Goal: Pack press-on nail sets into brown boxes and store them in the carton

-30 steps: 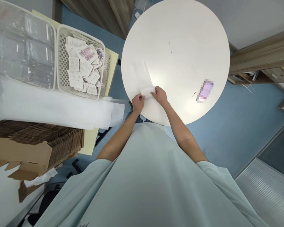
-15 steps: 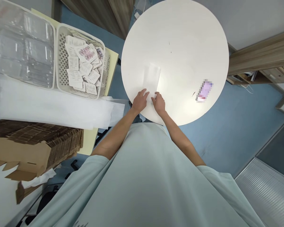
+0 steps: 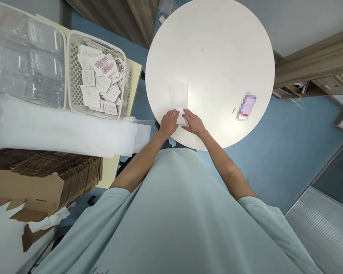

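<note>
A thin, translucent white packing sheet [image 3: 178, 94] lies near the front edge of the round white table [image 3: 214, 30]. Its near end, a brighter part that looks folded over, sits between my two hands. My left hand [image 3: 169, 123] has bent fingers on the left side of this end. From the right, my right hand [image 3: 193, 122] grips the same end, with thumb and fingers close together around it. Whether anything lies inside the fold cannot be made out.
A blurred purple object [image 3: 248, 106] rests on the table's right side. To the left are a basket of printed cards [image 3: 102, 82], a bin of clear plastic boxes [image 3: 45, 62], stacked white sheets [image 3: 74, 129] and flattened brown cartons [image 3: 82, 175]. Wooden shelving [image 3: 311, 66] stands right.
My right hand has turned and closed in over the sheet's near end, its forearm swinging outward. That end now appears folded between my hands, and the far part has shifted slightly left.
</note>
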Available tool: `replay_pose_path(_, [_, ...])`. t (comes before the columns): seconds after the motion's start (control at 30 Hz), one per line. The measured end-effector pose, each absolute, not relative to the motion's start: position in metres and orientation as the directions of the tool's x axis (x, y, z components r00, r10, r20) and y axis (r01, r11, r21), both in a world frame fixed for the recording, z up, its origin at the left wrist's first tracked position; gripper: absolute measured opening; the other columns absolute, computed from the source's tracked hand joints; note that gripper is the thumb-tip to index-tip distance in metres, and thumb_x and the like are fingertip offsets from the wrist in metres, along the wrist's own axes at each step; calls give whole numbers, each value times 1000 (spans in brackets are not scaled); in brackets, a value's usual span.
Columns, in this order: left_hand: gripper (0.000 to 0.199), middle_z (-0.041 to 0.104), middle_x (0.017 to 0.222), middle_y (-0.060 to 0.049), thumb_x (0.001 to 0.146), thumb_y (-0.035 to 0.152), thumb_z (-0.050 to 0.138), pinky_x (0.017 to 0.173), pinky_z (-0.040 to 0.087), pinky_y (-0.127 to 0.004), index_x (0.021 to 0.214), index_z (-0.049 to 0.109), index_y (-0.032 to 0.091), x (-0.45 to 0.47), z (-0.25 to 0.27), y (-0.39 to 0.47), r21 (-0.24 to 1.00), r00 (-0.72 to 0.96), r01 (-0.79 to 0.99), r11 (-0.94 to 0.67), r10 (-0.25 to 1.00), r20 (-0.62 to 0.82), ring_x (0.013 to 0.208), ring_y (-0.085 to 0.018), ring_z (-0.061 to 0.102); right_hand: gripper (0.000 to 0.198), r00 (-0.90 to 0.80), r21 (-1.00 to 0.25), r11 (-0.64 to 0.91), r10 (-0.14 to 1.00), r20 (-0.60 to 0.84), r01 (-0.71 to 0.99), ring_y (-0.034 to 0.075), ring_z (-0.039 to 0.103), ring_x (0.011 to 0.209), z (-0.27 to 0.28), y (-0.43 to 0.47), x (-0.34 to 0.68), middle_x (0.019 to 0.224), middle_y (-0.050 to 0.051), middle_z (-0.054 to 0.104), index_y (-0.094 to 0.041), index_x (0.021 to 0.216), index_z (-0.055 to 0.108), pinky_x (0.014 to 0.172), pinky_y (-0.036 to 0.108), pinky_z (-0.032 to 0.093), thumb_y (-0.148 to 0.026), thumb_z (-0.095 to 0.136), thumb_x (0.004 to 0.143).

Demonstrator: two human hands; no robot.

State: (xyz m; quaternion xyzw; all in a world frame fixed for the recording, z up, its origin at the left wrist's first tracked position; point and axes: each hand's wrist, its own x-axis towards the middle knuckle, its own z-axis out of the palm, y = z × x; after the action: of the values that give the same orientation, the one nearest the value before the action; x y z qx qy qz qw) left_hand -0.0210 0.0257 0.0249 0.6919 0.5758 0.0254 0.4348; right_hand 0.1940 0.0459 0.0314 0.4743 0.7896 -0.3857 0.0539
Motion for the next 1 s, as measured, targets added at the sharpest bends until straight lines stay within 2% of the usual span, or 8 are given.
replay_pose_path(0.17, [81, 46, 185, -21, 95, 12, 65, 140, 38, -64, 175, 50, 14, -17, 25, 20, 612, 277, 785, 97, 829, -486, 173, -44, 41, 51, -525, -564, 228, 726, -445, 794, 35, 34, 179, 31, 44, 193, 189, 21, 39, -18, 156, 60, 135, 62, 50, -42, 62, 112])
replay_pose_path(0.4, [75, 62, 174, -15, 92, 32, 82, 139, 42, -53, 164, 66, 18, -34, 25, 35, 684, 222, 701, 203, 849, -479, 163, -40, 55, 64, -454, -606, 102, 762, -462, 788, 34, 49, 171, 39, 43, 200, 190, 15, 40, -18, 167, 55, 128, 57, 58, -53, 53, 114])
replay_pose_path(0.5, [60, 75, 158, -15, 98, 48, 80, 128, 52, -52, 152, 74, 21, -38, 23, 48, 686, 129, 655, 317, 847, -515, 147, -41, 68, 62, -344, -603, -19, 807, -480, 798, 33, 63, 158, 42, 51, 195, 178, 14, 58, -22, 168, 55, 123, 53, 61, -58, 42, 119])
replay_pose_path(0.57, [48, 83, 137, -16, 104, 57, 73, 116, 59, -51, 133, 80, 20, -37, 19, 57, 674, 60, 627, 391, 838, -542, 128, -40, 77, 63, -256, -575, -102, 823, -507, 812, 34, 74, 141, 39, 62, 188, 158, 15, 74, -22, 164, 57, 117, 52, 63, -62, 35, 121])
replay_pose_path(0.63, [40, 86, 115, -15, 106, 59, 68, 105, 61, -49, 109, 80, 21, -35, 14, 65, 654, -1, 617, 438, 831, -557, 112, -37, 79, 63, -184, -532, -153, 829, -527, 833, 34, 79, 127, 31, 75, 180, 143, 17, 80, -21, 158, 60, 112, 51, 65, -64, 31, 122])
replay_pose_path(0.77, [34, 80, 92, -12, 105, 50, 69, 93, 60, -46, 82, 67, 25, -32, 2, 72, 609, -113, 623, 491, 827, -551, 97, -34, 76, 58, -111, -478, -181, 847, -519, 859, 38, 79, 118, 8, 97, 169, 147, 21, 73, -22, 156, 62, 108, 60, 67, -62, 39, 120])
replay_pose_path(0.9, [29, 75, 85, -8, 102, 41, 73, 94, 58, -46, 80, 61, 27, -30, -4, 71, 599, -187, 582, 550, 807, -560, 98, -33, 73, 61, -70, -422, -223, 814, -576, 879, 46, 74, 129, -1, 108, 159, 148, 23, 72, -22, 167, 52, 112, 72, 64, -56, 41, 118])
replay_pose_path(1.0, [27, 74, 89, -9, 103, 39, 73, 100, 56, -47, 82, 61, 27, -28, -3, 69, 576, -213, 560, 596, 775, -596, 107, -35, 73, 66, -89, -374, -147, 833, -546, 916, 46, 68, 144, 8, 113, 150, 170, 23, 57, -22, 179, 39, 116, 67, 64, -47, 44, 118])
